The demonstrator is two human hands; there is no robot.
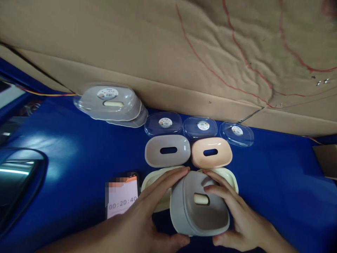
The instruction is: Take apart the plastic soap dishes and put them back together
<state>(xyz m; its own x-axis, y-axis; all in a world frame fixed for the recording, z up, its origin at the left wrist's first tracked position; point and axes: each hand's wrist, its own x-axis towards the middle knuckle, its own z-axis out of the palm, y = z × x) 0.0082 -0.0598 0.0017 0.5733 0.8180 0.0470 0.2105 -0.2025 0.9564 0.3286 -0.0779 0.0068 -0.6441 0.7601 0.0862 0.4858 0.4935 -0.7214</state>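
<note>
My left hand [151,207] wraps round the left side of a grey oval plastic box [210,216], fingers on its far edge and thumb at the near edge. On its right side my right hand [239,207] grips it too, with the fingertips over the top. The box is tilted, and cream colour shows through the slot in its top. Partly hidden behind it and my hands are two cream oval trays, a left tray [155,175] and a right tray [230,177]. Farther back lie a grey slotted piece [152,151] and a peach slotted piece [223,151].
Three clear lids with round labels, a left lid [152,124], a middle lid [191,128] and a right lid [247,135], lie by the cardboard wall [118,42]. Stacked grey boxes [126,105] stand back left. A phone [122,196] showing a timer lies left on the blue table [79,147].
</note>
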